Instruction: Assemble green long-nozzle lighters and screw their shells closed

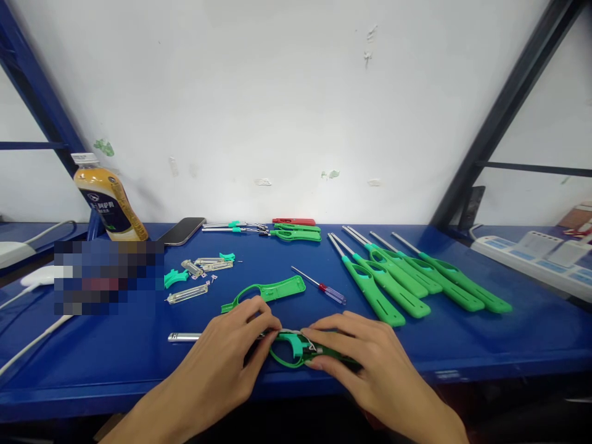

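Near the table's front edge lies an open green lighter body with a teal trigger, thin wires and a metal tube reaching left. My left hand is closed on it where the tube meets the body, thumb and fingertips pinched together. My right hand grips the handle part, its fingertips beside the wires and a small metal piece. Just behind my hands rests a loose green half shell, its hollow side showing. A screwdriver with a clear purple handle lies behind my right hand.
Several green lighters lie at the right. Clear tanks and teal triggers are at the left. Tubes and a red shell sit by the wall, near a phone and a bottle.
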A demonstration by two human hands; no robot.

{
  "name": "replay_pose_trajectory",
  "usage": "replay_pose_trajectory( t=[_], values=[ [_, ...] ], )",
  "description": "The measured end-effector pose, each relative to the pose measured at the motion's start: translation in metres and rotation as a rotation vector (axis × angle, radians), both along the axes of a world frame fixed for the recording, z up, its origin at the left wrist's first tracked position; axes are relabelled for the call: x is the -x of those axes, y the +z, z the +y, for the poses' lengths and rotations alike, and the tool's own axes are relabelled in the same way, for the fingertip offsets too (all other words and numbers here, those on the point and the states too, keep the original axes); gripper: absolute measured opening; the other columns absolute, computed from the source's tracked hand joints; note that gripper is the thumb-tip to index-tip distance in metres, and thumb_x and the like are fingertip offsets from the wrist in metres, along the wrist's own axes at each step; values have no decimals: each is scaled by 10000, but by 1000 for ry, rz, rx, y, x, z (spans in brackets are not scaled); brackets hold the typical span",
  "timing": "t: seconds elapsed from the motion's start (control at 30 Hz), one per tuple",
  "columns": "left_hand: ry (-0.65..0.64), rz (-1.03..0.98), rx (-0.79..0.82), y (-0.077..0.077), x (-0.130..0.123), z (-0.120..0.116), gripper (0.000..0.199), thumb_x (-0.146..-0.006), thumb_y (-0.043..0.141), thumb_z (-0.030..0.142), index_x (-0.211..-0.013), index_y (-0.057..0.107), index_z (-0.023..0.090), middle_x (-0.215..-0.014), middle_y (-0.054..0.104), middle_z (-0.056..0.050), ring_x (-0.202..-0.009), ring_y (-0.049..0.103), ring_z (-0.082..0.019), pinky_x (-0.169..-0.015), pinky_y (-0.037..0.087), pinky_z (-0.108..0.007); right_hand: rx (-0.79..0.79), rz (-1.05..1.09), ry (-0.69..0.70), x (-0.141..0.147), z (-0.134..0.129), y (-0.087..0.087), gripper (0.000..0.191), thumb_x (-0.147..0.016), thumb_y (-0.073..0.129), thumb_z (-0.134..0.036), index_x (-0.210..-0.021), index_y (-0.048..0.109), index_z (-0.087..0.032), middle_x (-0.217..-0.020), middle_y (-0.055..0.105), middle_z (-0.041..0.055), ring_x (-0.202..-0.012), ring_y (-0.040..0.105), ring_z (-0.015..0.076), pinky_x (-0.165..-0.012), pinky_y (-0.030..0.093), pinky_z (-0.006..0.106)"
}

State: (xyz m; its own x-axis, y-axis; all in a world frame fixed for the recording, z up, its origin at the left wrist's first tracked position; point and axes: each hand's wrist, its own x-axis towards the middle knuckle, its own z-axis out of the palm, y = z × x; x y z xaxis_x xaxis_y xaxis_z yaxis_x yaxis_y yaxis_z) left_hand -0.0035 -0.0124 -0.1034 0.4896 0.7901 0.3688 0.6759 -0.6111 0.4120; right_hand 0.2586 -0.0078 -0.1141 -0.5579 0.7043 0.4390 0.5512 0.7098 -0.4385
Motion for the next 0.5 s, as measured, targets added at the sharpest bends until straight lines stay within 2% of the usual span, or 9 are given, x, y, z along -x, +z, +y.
replay_pose_trajectory(
  t=[0.33, 0.5],
  values=[
    [30, -38, 58, 5, -2, 2, 232, -1085, 446, 205, -1039, 670, 243, -1031, 659, -25, -854, 650, -186, -724, 494, -317, 1, 8, -5, 0, 1, -1, 246, -1045, 683, -387, -1275, 761, -348, -1192, 795, 1, -1004, 742, 208, -885, 580, 329],
    [49, 27, -37, 2, -5, 1, 232, -1087, 421, 173, -1002, 630, 228, -986, 657, -20, -811, 660, -185, -686, 484, -308, 10, -2, -11, 1, 0, -2, 249, -1031, 709, -361, -1274, 757, -356, -1197, 792, -6, -1003, 739, 214, -893, 568, 338]
  ],
)
